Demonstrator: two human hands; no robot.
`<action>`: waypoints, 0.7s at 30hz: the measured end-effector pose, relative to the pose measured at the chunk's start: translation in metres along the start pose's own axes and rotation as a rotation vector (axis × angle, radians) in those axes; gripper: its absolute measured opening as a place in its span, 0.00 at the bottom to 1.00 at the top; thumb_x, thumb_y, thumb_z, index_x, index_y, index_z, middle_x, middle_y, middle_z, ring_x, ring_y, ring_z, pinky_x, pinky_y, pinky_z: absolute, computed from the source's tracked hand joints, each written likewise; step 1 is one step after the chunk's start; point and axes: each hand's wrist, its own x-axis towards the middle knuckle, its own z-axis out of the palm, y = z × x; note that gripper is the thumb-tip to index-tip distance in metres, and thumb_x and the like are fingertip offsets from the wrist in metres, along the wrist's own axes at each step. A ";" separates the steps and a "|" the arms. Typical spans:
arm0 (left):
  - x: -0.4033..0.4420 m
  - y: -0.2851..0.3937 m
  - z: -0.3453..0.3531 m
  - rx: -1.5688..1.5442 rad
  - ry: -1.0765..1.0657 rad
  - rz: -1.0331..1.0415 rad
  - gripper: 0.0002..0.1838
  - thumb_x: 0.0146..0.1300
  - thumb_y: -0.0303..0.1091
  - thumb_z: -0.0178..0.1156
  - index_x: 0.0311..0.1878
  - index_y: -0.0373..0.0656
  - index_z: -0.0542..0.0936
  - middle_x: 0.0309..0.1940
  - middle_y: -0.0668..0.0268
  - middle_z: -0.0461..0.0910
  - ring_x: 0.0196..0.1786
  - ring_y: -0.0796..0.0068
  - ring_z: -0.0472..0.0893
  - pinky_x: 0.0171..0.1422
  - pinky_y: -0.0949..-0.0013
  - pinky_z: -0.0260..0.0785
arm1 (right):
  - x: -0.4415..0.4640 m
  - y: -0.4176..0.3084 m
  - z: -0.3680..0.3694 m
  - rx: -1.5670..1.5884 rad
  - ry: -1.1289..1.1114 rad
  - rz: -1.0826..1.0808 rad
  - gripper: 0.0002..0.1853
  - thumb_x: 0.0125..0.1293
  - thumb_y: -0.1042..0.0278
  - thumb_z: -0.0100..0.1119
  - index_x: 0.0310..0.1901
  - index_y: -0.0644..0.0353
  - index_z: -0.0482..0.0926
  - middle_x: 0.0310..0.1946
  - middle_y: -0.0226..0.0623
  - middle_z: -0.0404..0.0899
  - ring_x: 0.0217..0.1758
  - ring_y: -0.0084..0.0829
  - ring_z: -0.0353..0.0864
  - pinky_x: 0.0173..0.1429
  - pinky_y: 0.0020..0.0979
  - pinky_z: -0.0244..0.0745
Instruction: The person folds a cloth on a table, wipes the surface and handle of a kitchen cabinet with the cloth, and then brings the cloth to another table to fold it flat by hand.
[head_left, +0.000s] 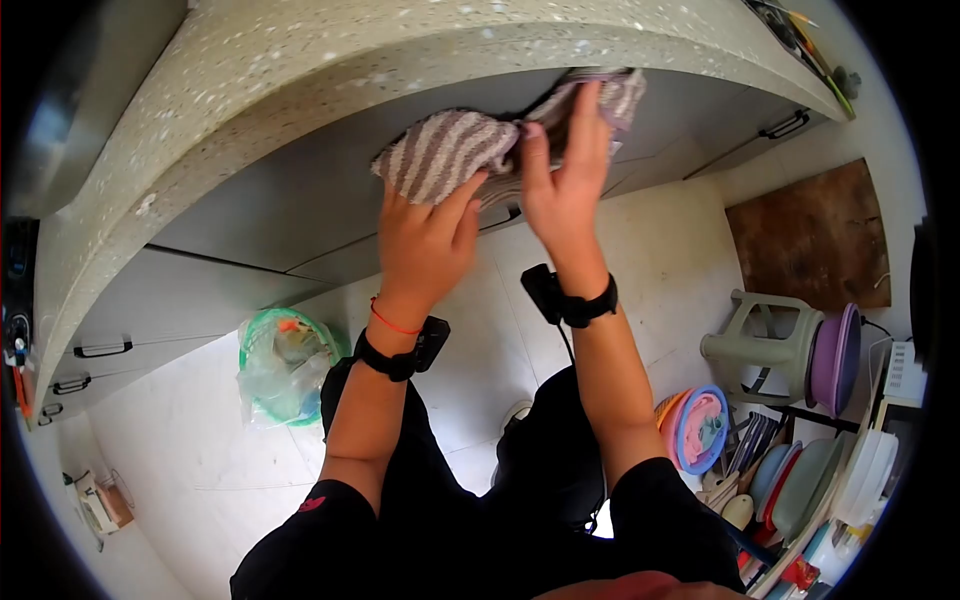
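Note:
A brown-and-cream striped cloth (pixel 447 150) is bunched against the grey cabinet front (pixel 350 165), just below the counter's edge. My left hand (pixel 425 245) grips its left part, with the fingertips hidden under the folds. At the cloth's right part is my right hand (pixel 568 190), its thumb and a finger pointing up along the fabric and the other fingers partly covered. Between the two hands the cloth sags in a dark fold. Both wrists carry black strapped devices.
Above the hands curves a speckled stone countertop (pixel 400 45). A green bin with a plastic bag (pixel 285 365) stands on the floor at left. To the right are a stool (pixel 765 340), a brown board (pixel 810 235), a blue-rimmed bucket (pixel 703 430) and a rack of dishes.

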 end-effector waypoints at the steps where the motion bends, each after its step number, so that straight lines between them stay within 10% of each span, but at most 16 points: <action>1: 0.000 0.000 0.004 0.017 0.023 0.000 0.18 0.60 0.27 0.66 0.54 0.46 0.87 0.62 0.60 0.81 0.67 0.48 0.76 0.77 0.42 0.60 | -0.005 -0.004 0.001 0.016 -0.053 0.026 0.36 0.72 0.69 0.62 0.76 0.74 0.59 0.51 0.51 0.75 0.50 0.43 0.73 0.60 0.37 0.70; 5: 0.000 0.006 0.011 0.022 0.086 -0.021 0.16 0.60 0.27 0.66 0.52 0.43 0.87 0.59 0.59 0.83 0.66 0.47 0.78 0.77 0.40 0.60 | -0.004 0.011 -0.002 -0.063 0.006 -0.118 0.36 0.69 0.69 0.60 0.74 0.76 0.61 0.38 0.45 0.76 0.43 0.46 0.71 0.56 0.43 0.67; 11: 0.000 0.003 0.004 0.047 0.077 0.035 0.13 0.64 0.27 0.67 0.51 0.40 0.87 0.50 0.58 0.85 0.55 0.48 0.81 0.64 0.52 0.70 | 0.021 0.038 -0.026 0.164 0.150 0.193 0.41 0.72 0.65 0.61 0.77 0.76 0.53 0.63 0.57 0.68 0.67 0.51 0.70 0.74 0.39 0.62; 21: -0.007 -0.002 0.001 0.095 0.086 0.029 0.17 0.62 0.25 0.66 0.55 0.36 0.85 0.58 0.54 0.83 0.62 0.45 0.79 0.70 0.48 0.67 | 0.000 -0.003 0.009 0.013 -0.002 0.088 0.44 0.70 0.73 0.60 0.82 0.66 0.47 0.52 0.47 0.70 0.54 0.40 0.71 0.65 0.36 0.66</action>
